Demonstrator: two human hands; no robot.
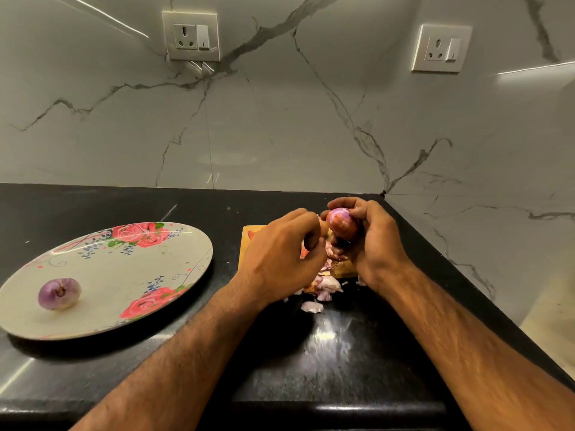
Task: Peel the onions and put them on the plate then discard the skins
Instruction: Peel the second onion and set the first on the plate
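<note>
My right hand grips a partly peeled red onion above a wooden cutting board. My left hand is just left of it with fingers curled, pinching at the onion's skin; what it holds is hidden. A pile of loose pink onion skins lies below both hands, on the board's front edge and the counter. A peeled purple onion sits on the left part of a floral plate at the left.
The black stone counter ends at a marble wall behind and a marble side wall on the right. Two wall sockets sit high on the back wall. The counter's front edge runs along the bottom.
</note>
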